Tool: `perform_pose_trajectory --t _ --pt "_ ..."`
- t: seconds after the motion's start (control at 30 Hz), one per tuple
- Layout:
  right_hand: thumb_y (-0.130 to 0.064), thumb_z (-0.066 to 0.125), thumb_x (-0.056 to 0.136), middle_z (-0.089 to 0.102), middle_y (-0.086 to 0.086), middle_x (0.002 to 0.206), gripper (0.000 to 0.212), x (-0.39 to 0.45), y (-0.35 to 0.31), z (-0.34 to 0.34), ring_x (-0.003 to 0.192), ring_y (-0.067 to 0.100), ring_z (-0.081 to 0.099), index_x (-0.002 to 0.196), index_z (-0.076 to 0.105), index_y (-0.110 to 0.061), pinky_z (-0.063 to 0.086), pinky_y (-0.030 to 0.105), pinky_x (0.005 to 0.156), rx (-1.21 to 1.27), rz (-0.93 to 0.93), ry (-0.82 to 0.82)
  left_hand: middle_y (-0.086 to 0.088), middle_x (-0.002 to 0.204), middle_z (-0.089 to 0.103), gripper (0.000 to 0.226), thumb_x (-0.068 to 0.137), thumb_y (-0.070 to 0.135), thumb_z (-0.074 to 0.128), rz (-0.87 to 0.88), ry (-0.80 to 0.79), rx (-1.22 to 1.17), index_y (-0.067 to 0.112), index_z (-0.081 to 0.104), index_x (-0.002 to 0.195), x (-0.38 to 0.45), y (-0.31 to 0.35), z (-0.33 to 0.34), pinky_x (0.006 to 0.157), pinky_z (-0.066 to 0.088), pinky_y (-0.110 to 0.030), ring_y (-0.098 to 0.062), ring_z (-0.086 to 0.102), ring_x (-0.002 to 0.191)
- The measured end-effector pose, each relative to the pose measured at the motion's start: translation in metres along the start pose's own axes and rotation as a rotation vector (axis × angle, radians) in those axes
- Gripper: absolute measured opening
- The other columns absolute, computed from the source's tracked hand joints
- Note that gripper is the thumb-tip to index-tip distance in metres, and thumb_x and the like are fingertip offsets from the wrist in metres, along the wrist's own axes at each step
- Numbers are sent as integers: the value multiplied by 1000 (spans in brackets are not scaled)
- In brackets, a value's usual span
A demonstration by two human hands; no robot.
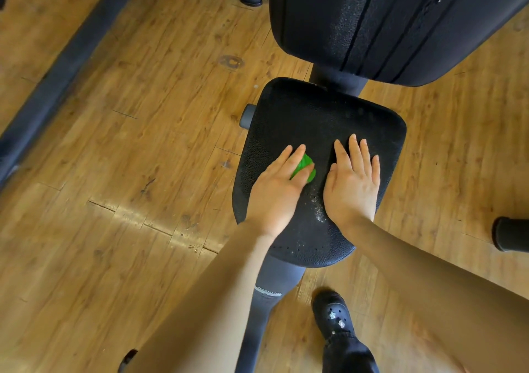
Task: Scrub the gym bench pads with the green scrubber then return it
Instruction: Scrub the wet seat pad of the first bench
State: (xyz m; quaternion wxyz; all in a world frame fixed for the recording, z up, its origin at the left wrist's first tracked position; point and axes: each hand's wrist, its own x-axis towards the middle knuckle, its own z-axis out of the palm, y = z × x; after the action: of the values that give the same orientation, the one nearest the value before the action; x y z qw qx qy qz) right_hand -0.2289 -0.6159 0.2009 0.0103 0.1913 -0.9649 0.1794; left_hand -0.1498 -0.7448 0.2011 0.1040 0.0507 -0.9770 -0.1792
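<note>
Mid-scrub on the bench's near seat pad [320, 120], the left hand [279, 189] presses the green scrubber [305, 166] under straight fingers while the right hand [353, 183] rests flat and empty beside it; the far back pad [386, 23] likely comes next.

The left hand [279, 189] presses a crumpled green scrubber [305, 168] flat on the black textured seat pad [320, 120]; the right hand [353, 183] lies flat beside it at three o'clock; the black back pad [386, 23] sits at twelve o'clock over wooden plank flooring [143, 115].
</note>
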Motion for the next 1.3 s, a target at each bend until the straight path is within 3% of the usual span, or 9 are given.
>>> perform_pose_trajectory --t 0.23,0.4,0.67,0.8,1.03,1.13,1.23,1.3 --pt "-18 38 103 25 11 160 46 0 1 -1 150 28 12 149 39 -13 5 44 122 1 -3 -3 -15 145 47 52 73 -9 77 -96 49 74 8 66 120 -21 -49 -19 87 57 -47 -36 47 132" --pt "-19 37 103 25 10 160 46 0 2 -1 151 27 12 149 39 -14 4 43 122 10 -2 1 -18 143 50 42 78 -7 74 -136 42 55 5 67 118 -20 -43 -26 86 55 -54 -40 48 130" --pt "-13 39 103 27 10 159 43 2 5 -11 150 25 13 146 43 -12 2 38 121 151 6 -49 -20 145 46 33 91 7 64 -113 89 -100 5 65 124 -1 2 -20 103 42 -47 -38 42 135" --pt "-10 39 103 27 9 159 44 0 6 -19 151 23 13 146 42 -12 2 36 122 271 41 -49 -19 149 42 42 98 30 42 -81 41 -123 11 59 132 -1 8 -17 109 39 -47 -36 36 140" --pt "-9 41 103 33 8 156 42 -22 -41 -21 149 20 19 144 44 -8 14 37 123 498 30 -63 -12 152 39 47 102 32 31 -234 88 -91 13 50 140 -32 -25 -39 110 35 -42 -27 32 143" --pt "-17 46 102 33 8 156 43 -27 -70 -14 148 21 20 144 44 -8 15 34 122 527 -22 -108 -14 149 43 48 101 31 31 -281 100 -53 11 50 140 -44 -42 -46 108 40 -45 -29 37 140" --pt "-35 61 93 39 11 153 57 -28 -85 -1 146 28 26 140 49 -7 15 43 122 432 -43 -104 -15 148 44 49 101 31 30 -292 100 -42 10 48 141 -50 -50 -51 108 38 -44 -31 39 139" --pt "-30 72 87 42 14 150 60 -25 -85 6 144 33 30 137 52 -4 15 43 120 371 -43 -92 -15 148 43 49 101 32 30 -299 101 -42 10 49 141 -51 -52 -53 109 36 -43 -30 39 139"
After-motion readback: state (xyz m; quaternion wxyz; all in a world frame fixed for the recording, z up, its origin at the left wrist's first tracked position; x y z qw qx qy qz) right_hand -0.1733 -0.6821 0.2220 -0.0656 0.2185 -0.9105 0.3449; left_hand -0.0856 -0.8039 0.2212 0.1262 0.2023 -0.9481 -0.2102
